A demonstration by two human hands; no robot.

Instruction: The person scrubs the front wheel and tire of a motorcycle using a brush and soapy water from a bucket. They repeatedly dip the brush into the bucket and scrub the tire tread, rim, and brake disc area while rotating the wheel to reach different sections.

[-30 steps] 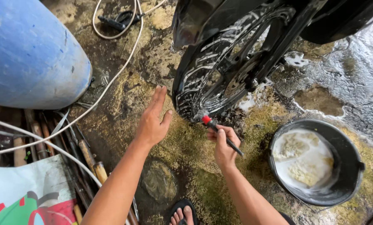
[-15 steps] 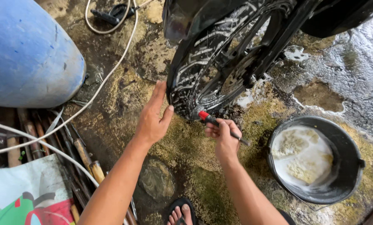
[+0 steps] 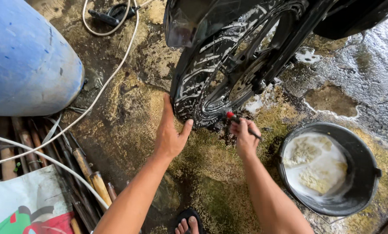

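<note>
A: Where was the wheel (image 3: 220, 78)?

B: Upper centre of the frame, soapy, resting on the wet floor (image 3: 129, 125).

A: State of the hands?

B: The left hand (image 3: 170, 132) lay open, palm flat against the tyre (image 3: 183, 93). The right hand (image 3: 246, 138) was closed around a red-tipped brush (image 3: 241, 123), its head at the lower rim.

A: Recommended technique?

B: Judged from this view: brace the tyre firmly, scrub in short strokes, and recharge the brush from the suds bucket (image 3: 367, 173) at lower right.
</note>
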